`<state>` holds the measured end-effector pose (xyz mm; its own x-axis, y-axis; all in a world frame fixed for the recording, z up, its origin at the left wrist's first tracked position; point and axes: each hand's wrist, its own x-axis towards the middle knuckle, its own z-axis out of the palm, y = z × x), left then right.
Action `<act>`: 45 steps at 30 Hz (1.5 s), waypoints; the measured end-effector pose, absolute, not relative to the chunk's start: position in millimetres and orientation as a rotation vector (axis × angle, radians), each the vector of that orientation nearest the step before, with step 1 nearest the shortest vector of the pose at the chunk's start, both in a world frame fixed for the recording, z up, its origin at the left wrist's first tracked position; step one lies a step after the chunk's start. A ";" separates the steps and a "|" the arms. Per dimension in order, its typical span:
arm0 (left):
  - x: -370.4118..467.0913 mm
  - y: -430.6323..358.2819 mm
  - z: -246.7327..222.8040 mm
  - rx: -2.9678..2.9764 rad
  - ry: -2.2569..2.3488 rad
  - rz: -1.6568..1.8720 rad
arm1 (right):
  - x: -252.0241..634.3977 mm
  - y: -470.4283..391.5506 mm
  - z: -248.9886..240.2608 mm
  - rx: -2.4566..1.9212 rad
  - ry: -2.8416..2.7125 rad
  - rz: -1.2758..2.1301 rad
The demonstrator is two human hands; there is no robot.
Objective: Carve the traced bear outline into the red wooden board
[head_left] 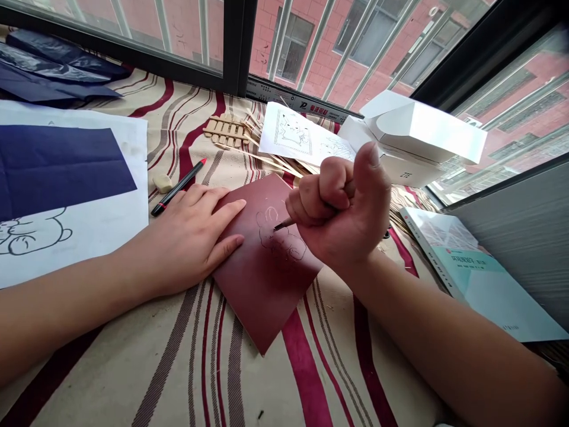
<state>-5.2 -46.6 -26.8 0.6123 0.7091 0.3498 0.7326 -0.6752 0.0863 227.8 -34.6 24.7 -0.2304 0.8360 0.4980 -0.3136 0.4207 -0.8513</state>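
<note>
A reddish-brown board lies at an angle on the striped cloth, with a rounded figure drawn on it in dark lines and a few pale cut-looking lines near the top. My left hand lies flat with fingers spread, its fingertips over the board's left edge. Above the board's right side, my right hand is closed around a thin carving tool. Its dark metal tip points left onto the drawing; the handle is hidden in my fist. Beside my left fingers are a black pen with a red end and a pale eraser-like lump.
At left, a dark blue sheet covers part of a white paper with a line drawing. Crumpled blue sheets lie behind. Wooden sticks, a printed paper and a white box stand near the window; a book lies right.
</note>
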 end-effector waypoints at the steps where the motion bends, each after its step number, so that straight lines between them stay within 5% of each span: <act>1: -4.7 -46.6 -26.2 -2.762 -1.243 -0.546 | 227.0 -35.3 24.6 -0.511 -1.424 1.150; 23: -5.2 -46.2 -29.4 -2.735 -1.235 -0.548 | 235.6 -40.9 26.1 -0.256 -1.599 1.257; 31: 1.9 -51.7 -4.3 -2.877 -1.424 -0.269 | 241.2 -36.0 31.2 -0.328 -1.599 1.324; 45: -2.8 -49.1 -16.9 -2.814 -1.345 -0.448 | 239.7 -32.1 23.3 -0.403 -1.522 1.146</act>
<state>-2.8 -49.1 -16.9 0.5952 0.7636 0.2503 0.7610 -0.6357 0.1294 239.7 -32.1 23.3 -0.3094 0.7685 0.5600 -0.3259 0.4675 -0.8217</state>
